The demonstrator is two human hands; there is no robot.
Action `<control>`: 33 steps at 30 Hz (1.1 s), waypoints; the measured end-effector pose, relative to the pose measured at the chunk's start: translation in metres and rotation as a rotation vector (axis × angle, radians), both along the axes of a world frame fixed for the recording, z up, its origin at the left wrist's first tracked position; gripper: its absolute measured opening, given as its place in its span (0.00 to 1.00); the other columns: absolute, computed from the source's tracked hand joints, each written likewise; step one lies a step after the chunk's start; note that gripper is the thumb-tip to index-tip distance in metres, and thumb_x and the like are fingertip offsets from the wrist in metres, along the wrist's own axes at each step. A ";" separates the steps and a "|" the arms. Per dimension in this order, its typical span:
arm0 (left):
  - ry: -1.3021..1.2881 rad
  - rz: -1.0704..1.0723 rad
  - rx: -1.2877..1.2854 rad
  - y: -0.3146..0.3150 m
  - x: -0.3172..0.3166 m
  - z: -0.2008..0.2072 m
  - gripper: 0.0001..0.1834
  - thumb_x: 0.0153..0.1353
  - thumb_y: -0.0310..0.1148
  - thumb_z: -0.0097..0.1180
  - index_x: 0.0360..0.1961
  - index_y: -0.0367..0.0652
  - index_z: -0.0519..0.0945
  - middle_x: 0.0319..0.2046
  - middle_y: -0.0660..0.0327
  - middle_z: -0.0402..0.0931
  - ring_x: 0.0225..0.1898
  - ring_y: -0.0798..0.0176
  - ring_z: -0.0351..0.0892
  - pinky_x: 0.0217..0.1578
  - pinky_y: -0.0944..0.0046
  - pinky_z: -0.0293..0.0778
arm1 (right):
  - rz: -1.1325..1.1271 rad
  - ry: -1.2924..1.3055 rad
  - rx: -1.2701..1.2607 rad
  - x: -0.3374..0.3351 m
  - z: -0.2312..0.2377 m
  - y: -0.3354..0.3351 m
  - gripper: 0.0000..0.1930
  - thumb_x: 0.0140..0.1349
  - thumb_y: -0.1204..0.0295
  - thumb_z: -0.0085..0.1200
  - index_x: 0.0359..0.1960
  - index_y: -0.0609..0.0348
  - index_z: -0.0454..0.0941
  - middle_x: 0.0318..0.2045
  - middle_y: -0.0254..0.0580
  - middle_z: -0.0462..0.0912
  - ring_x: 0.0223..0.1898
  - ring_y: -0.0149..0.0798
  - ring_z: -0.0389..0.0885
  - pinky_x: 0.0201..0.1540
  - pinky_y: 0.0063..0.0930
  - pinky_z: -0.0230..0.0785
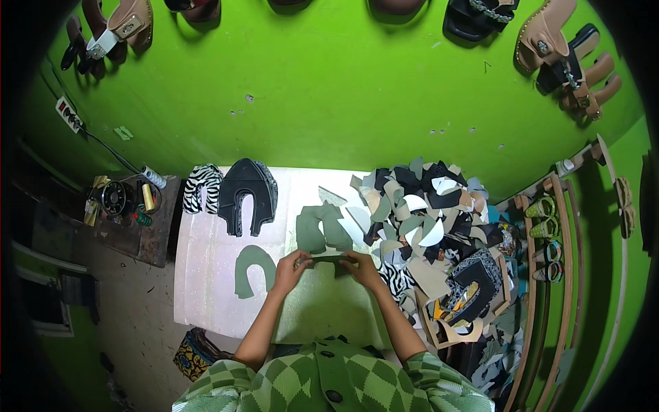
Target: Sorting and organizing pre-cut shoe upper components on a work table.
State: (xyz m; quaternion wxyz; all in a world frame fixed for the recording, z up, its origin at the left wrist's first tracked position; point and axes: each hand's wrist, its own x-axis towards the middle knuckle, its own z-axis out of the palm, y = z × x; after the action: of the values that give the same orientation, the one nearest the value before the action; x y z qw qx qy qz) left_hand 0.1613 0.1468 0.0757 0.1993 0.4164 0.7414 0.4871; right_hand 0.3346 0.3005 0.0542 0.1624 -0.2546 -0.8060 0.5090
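My left hand (292,269) and my right hand (359,266) are close together at the middle of the table, fingers closed at the two ends of a thin dark green piece (326,259). It looks narrow, like a strip seen edge-on; its full shape cannot be made out. Just beyond it lie dull green U-shaped cutouts (311,230). To the left of my left hand rests another green U-shaped cutout (246,273). Farther back are a stack of black U-shaped pieces (237,185) and zebra-print U-shaped pieces (206,178).
A big heap of scraps (412,213) covers the table's right side, with a wooden tray (439,336) at its near edge. Sandals (542,41) hang on the green wall. On the right stands a wooden rack (559,275); on the left, a small side table (141,237) holds thread spools.
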 end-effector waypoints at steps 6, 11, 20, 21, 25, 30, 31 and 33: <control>-0.215 -0.142 -0.174 -0.025 0.032 -0.044 0.09 0.54 0.32 0.59 0.35 0.40 0.78 0.26 0.62 0.77 0.24 0.70 0.72 0.29 0.68 0.69 | -0.009 -0.188 -0.114 0.050 -0.026 -0.022 0.13 0.52 0.69 0.59 0.37 0.61 0.76 0.22 0.39 0.75 0.22 0.31 0.71 0.27 0.26 0.64; -0.111 -0.120 -0.304 -0.037 0.041 -0.077 0.19 0.48 0.30 0.62 0.42 0.41 0.72 0.38 0.56 0.74 0.31 0.61 0.77 0.34 0.64 0.73 | -0.215 -0.226 0.173 0.052 -0.038 -0.025 0.16 0.48 0.74 0.57 0.41 0.56 0.74 0.33 0.45 0.75 0.30 0.41 0.75 0.34 0.32 0.68; -0.052 -0.118 -0.216 -0.050 0.033 -0.077 0.18 0.50 0.29 0.61 0.42 0.41 0.72 0.38 0.55 0.73 0.34 0.60 0.76 0.35 0.64 0.74 | -0.602 -0.353 0.630 0.015 -0.021 0.059 0.21 0.46 0.78 0.55 0.45 0.57 0.70 0.40 0.47 0.73 0.44 0.50 0.73 0.44 0.39 0.68; -0.069 -0.114 -0.213 -0.050 0.034 -0.079 0.18 0.50 0.29 0.60 0.43 0.41 0.72 0.38 0.55 0.73 0.33 0.60 0.77 0.35 0.64 0.74 | -0.623 -0.415 0.611 0.015 -0.029 0.070 0.22 0.46 0.78 0.55 0.46 0.57 0.70 0.41 0.47 0.73 0.45 0.50 0.73 0.44 0.38 0.68; -0.116 -0.110 -0.233 -0.057 0.039 -0.078 0.17 0.50 0.29 0.60 0.42 0.40 0.72 0.38 0.55 0.74 0.33 0.60 0.77 0.35 0.65 0.74 | -0.606 -0.484 0.649 0.017 -0.046 0.091 0.20 0.48 0.77 0.53 0.46 0.57 0.71 0.37 0.48 0.77 0.39 0.51 0.77 0.39 0.40 0.70; -0.165 -0.098 -0.201 -0.060 0.041 -0.070 0.14 0.54 0.30 0.57 0.42 0.39 0.73 0.37 0.55 0.74 0.33 0.63 0.77 0.35 0.65 0.73 | -0.703 -0.394 0.448 0.020 -0.033 0.091 0.13 0.50 0.76 0.48 0.38 0.58 0.78 0.31 0.51 0.80 0.30 0.51 0.78 0.34 0.39 0.70; -0.183 -0.095 -0.206 -0.060 0.041 -0.072 0.13 0.56 0.30 0.56 0.42 0.39 0.73 0.37 0.55 0.75 0.33 0.64 0.76 0.36 0.66 0.73 | -0.680 -0.285 0.390 0.020 -0.012 0.080 0.10 0.50 0.77 0.49 0.35 0.60 0.79 0.30 0.50 0.80 0.27 0.47 0.79 0.31 0.34 0.70; -0.333 -0.079 -0.162 -0.055 0.040 -0.079 0.12 0.58 0.33 0.54 0.41 0.39 0.73 0.38 0.56 0.75 0.34 0.65 0.76 0.36 0.66 0.73 | -0.584 -0.095 0.410 0.022 -0.019 0.070 0.09 0.50 0.77 0.49 0.34 0.62 0.79 0.29 0.49 0.80 0.26 0.45 0.78 0.31 0.31 0.70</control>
State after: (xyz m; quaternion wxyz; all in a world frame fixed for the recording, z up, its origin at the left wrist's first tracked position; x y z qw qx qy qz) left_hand 0.2017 0.0916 -0.0032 0.3709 0.3415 0.7180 0.4798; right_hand 0.3562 0.3704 0.0354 0.3110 -0.4596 -0.7913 0.2566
